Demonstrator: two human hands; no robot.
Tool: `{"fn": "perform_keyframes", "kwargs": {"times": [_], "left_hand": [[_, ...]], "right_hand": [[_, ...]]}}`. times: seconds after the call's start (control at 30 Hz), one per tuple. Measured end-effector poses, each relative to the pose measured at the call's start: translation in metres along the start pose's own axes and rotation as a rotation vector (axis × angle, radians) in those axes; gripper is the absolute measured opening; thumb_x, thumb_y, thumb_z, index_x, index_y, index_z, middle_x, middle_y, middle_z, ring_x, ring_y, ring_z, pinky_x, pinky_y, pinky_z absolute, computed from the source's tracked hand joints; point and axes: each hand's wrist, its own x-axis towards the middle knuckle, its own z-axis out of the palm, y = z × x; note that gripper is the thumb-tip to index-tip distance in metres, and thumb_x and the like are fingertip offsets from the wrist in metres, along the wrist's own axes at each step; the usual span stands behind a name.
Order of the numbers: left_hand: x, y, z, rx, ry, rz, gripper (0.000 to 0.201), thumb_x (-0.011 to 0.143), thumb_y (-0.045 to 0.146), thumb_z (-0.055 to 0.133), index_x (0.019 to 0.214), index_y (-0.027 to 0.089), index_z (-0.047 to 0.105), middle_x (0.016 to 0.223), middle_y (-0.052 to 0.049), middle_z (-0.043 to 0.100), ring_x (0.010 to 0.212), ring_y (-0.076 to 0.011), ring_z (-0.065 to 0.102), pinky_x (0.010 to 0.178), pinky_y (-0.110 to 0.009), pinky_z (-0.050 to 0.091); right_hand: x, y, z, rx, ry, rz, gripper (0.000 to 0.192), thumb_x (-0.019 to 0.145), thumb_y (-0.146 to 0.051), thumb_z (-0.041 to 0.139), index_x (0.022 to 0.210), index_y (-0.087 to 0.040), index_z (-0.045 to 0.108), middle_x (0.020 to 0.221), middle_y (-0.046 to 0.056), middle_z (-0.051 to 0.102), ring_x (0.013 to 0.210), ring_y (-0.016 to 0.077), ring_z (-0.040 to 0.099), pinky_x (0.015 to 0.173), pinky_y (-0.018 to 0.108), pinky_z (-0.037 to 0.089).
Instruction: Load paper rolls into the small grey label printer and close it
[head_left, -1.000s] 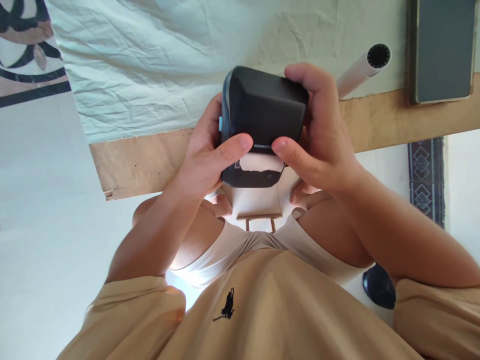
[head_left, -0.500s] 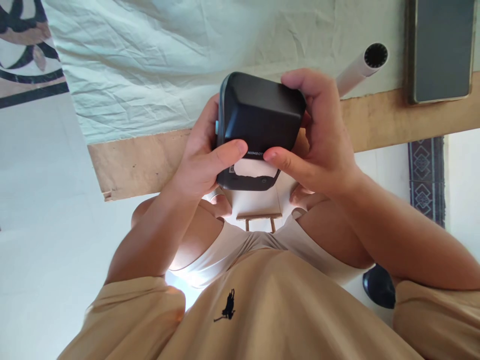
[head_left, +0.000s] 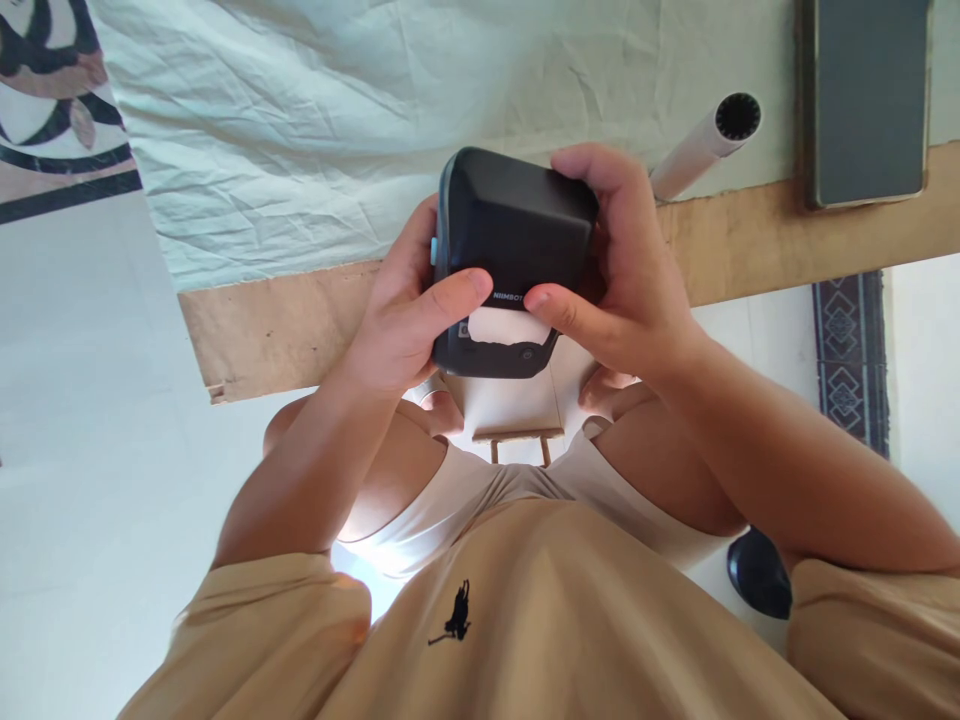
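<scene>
Black NIIMBOT device (head_left: pixel 517 220), held up at the near edge of the wooden board (head_left: pixel 274 330).
Left hand (head_left: pixel 397 315) and right hand (head_left: pixel 637 275) clasp its sides, thumbs near a white paper strip (head_left: pixel 508 326); pale cloth (head_left: pixel 300 130) lies beyond, white tube (head_left: pixel 684 160) and flat dark slab (head_left: pixel 866 100) rightward.

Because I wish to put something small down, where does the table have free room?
The cloth left of the printer, wrinkled but bare; also the board between its left end and the left grip. More crowded: the right side, where right grip, tube and phone leave only narrower gaps.
</scene>
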Motion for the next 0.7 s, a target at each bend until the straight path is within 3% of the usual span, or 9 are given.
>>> {"fn": "perform_keyframes", "kwargs": {"times": [0.13,0.23,0.33,0.4,0.5,0.7], "left_hand": [[0.003,-0.004,0.001,-0.065,-0.01,0.042,0.039,0.076,0.044,0.062,0.109,0.025,0.051,0.09,-0.003,0.059,0.091,-0.0188,0.059,0.067,-0.027,0.044],[0.009,-0.01,-0.002,-0.197,-0.019,0.086,0.038,0.076,0.053,0.056,0.1,0.023,0.054,0.09,-0.005,0.062,0.104,-0.0231,0.057,0.078,-0.032,0.049],[0.012,-0.011,-0.005,-0.261,-0.016,0.048,0.032,0.081,0.049,0.048,0.088,0.02,0.059,0.086,-0.006,0.064,0.109,-0.0235,0.056,0.092,-0.034,0.049],[0.012,-0.01,-0.004,-0.249,-0.006,0.039,0.032,0.086,0.045,0.042,0.092,0.019,0.06,0.088,-0.005,0.064,0.108,-0.0214,0.058,0.095,-0.034,0.049],[0.01,-0.007,0.001,-0.218,-0.032,0.074,0.038,0.091,0.046,0.034,0.104,0.021,0.059,0.094,-0.004,0.063,0.105,-0.0187,0.06,0.093,-0.032,0.051],[0.01,-0.006,0.005,-0.24,-0.052,0.111,0.042,0.091,0.049,0.029,0.106,0.024,0.059,0.101,-0.002,0.065,0.106,-0.0162,0.06,0.086,-0.028,0.053]], "right_hand": [[0.0,-0.001,0.0,0.004,0.028,-0.004,0.064,0.078,-0.054,0.057,0.128,-0.025,0.03,0.126,0.004,0.045,0.103,0.012,0.052,0.081,0.026,0.053],[0.001,-0.001,0.001,0.018,0.046,-0.014,0.065,0.078,-0.054,0.057,0.13,-0.024,0.031,0.127,0.004,0.045,0.097,0.0098,0.053,0.082,0.026,0.052],[0.001,0.001,0.002,0.033,0.043,-0.005,0.069,0.077,-0.058,0.056,0.131,-0.024,0.029,0.122,0.003,0.048,0.091,0.0088,0.053,0.082,0.026,0.052],[0.001,0.002,0.002,0.042,0.029,0.029,0.071,0.078,-0.06,0.054,0.132,-0.024,0.027,0.118,0.004,0.049,0.089,0.0083,0.052,0.079,0.025,0.051],[0.001,0.002,0.001,0.051,0.016,0.08,0.071,0.078,-0.06,0.054,0.132,-0.023,0.025,0.121,0.006,0.048,0.087,0.0077,0.05,0.074,0.022,0.049],[0.001,0.002,-0.001,0.032,-0.004,0.048,0.071,0.079,-0.06,0.051,0.134,-0.025,0.021,0.129,0.006,0.043,0.093,0.0104,0.051,0.077,0.025,0.051]]}}
